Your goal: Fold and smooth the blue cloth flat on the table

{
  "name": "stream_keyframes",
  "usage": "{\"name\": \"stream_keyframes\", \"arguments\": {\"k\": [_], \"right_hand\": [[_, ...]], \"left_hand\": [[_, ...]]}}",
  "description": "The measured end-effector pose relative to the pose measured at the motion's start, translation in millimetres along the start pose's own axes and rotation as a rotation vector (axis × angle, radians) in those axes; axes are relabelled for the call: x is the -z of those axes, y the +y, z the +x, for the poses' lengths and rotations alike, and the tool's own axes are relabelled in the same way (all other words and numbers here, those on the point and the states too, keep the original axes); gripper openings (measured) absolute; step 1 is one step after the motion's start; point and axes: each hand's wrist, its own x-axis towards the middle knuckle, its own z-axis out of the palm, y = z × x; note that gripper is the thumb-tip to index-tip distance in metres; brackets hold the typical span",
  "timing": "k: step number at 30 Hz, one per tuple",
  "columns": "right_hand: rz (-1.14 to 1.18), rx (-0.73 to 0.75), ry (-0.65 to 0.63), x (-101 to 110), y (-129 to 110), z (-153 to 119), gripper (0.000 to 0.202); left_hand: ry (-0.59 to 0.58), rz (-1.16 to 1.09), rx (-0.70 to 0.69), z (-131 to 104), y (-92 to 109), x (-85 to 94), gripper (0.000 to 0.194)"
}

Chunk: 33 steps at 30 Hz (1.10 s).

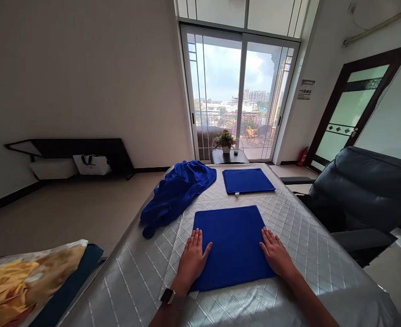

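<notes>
A blue cloth folded into a flat rectangle [233,245] lies on the silver quilted table cover [142,277] right in front of me. My left hand [193,256] rests flat along its left edge, fingers stretched out. Along the opposite edge lies my right hand [276,252], its fingers also straight and pointing away from me. Neither hand grips the cloth. Farther back sits a second folded blue cloth [248,180] with a small white tag at its near edge. A crumpled blue cloth [180,190] is heaped at the back left.
To the right stands a dark armchair [374,195] close to the table. Yellow and patterned fabric [33,277] lies at the lower left. Beyond the far edge, a potted plant [225,141] stands on a small black table [217,158] before sliding glass doors.
</notes>
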Motion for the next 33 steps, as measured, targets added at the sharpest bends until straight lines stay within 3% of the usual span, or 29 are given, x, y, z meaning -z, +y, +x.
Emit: {"name": "stream_keyframes", "arguments": {"k": [8, 12, 14, 17, 21, 24, 27, 33], "right_hand": [[0.033, -0.013, -0.01, 5.4, -3.6, -4.2, 0.062], [0.068, 0.009, -0.006, 5.5, -2.3, -5.4, 0.062], [0.087, 0.017, -0.005, 5.4, -1.7, -5.4, 0.061], [0.1, 0.017, -0.007, 5.7, -0.9, -5.0, 0.062], [0.076, 0.031, -0.004, 6.0, -0.3, -6.2, 0.061], [0.038, 0.045, 0.002, 6.6, -0.5, -7.8, 0.063], [0.034, 0.048, -0.005, 7.5, -0.9, -7.7, 0.064], [0.061, 0.039, -0.005, 7.2, -0.6, -5.8, 0.061]], "left_hand": [[0.014, 0.008, -0.002, 0.1, -1.2, 14.5, 0.077], [0.069, 0.019, -0.045, 4.5, 17.8, 28.2, 0.076], [0.058, 0.013, -0.146, 6.1, 43.7, 32.7, 0.071], [-0.021, -0.015, -0.343, 8.7, 102.4, 31.6, 0.069], [-0.087, -0.077, -0.489, 16.3, 184.9, 12.9, 0.067], [-0.094, -0.117, -0.497, 21.3, 220.0, -4.7, 0.063], [-0.098, -0.128, -0.462, 21.6, 225.3, -14.4, 0.062], [-0.125, -0.104, -0.427, 15.7, 203.9, -10.0, 0.064]]}}
